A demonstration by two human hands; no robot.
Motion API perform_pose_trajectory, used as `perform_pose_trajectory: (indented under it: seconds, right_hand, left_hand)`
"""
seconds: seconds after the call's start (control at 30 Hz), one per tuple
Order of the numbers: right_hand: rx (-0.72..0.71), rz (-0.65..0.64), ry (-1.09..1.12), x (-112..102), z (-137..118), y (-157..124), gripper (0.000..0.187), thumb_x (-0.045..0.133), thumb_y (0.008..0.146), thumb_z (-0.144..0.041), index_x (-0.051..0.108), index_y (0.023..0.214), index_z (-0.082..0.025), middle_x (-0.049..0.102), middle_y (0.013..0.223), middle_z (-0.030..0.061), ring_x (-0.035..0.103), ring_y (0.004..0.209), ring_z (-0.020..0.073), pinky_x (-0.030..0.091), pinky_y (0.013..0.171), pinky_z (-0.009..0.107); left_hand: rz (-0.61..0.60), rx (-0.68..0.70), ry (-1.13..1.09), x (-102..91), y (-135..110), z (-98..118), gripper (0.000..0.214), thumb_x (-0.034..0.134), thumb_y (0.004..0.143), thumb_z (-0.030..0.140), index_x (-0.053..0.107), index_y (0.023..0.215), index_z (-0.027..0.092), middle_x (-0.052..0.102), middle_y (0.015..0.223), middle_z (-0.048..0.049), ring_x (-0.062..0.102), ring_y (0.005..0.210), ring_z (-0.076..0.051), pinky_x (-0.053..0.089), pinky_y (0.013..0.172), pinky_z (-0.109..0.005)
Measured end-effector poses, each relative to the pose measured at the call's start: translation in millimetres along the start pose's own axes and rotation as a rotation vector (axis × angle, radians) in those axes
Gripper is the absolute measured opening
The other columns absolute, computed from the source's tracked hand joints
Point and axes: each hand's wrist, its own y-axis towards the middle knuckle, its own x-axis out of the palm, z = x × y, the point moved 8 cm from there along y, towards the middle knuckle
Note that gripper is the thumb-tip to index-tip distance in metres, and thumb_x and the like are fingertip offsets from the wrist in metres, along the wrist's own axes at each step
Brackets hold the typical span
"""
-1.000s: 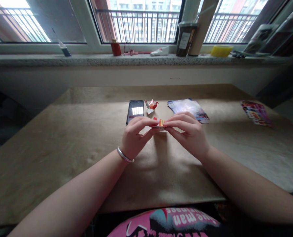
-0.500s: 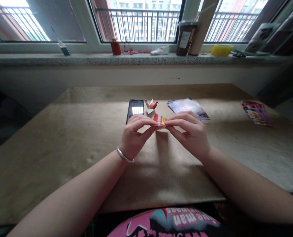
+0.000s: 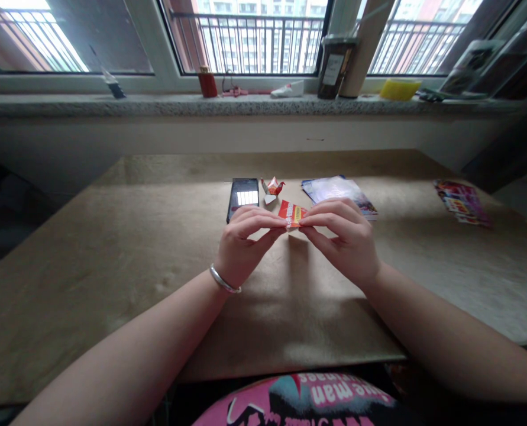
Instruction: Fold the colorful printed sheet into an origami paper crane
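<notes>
Between my hands, a little above the table, is a small folded piece of red and yellow printed paper (image 3: 292,213). My left hand (image 3: 246,239) pinches its near left edge between thumb and fingers; a silver bracelet (image 3: 225,280) circles that wrist. From the other side, my right hand (image 3: 345,239) pinches the near right edge. Just beyond the paper stands a folded red and white paper figure (image 3: 272,188), shaped like a bird. The fingertips hide part of the held paper's lower edge.
A dark phone (image 3: 244,192) lies behind my left hand on the wooden table (image 3: 125,248). Glossy printed sheets (image 3: 340,192) lie behind my right hand, and more colourful paper (image 3: 461,202) at far right. The windowsill (image 3: 165,106) holds a red bottle (image 3: 207,83), a dark jar (image 3: 334,68) and a yellow sponge-like block (image 3: 399,89).
The held paper has tilted up and shifted slightly right, so more of its printed face shows. Both hands keep their pinch and have barely moved.
</notes>
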Motion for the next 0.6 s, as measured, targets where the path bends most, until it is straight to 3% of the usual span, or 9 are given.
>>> perform_pose_trajectory:
  seconds: [0.4,0.6]
  right_hand:
    - [-0.042,0.004,-0.038,1.3,-2.2,-1.3,0.007,0.065,0.078,-0.021,0.065,0.082,-0.025,0.068,0.084,0.0010,0.059,0.081,0.0169,0.049,0.076,0.034]
    - [-0.046,0.030,0.008,-0.4,-2.4,0.9,0.007,0.065,0.076,-0.019,0.063,0.081,-0.023,0.067,0.080,0.0017,0.060,0.077,0.0162,0.048,0.072,0.033]
  left_hand:
    - [-0.018,0.058,0.082,2.7,1.7,8.7,0.004,0.066,0.079,0.021,0.069,0.082,0.021,0.072,0.081,-0.0008,0.065,0.075,-0.013,0.047,0.083,-0.033]
    - [-0.020,0.022,0.063,0.9,-0.6,3.4,0.008,0.062,0.083,0.022,0.069,0.087,0.023,0.072,0.085,-0.0006,0.065,0.077,-0.013,0.046,0.086,-0.034]
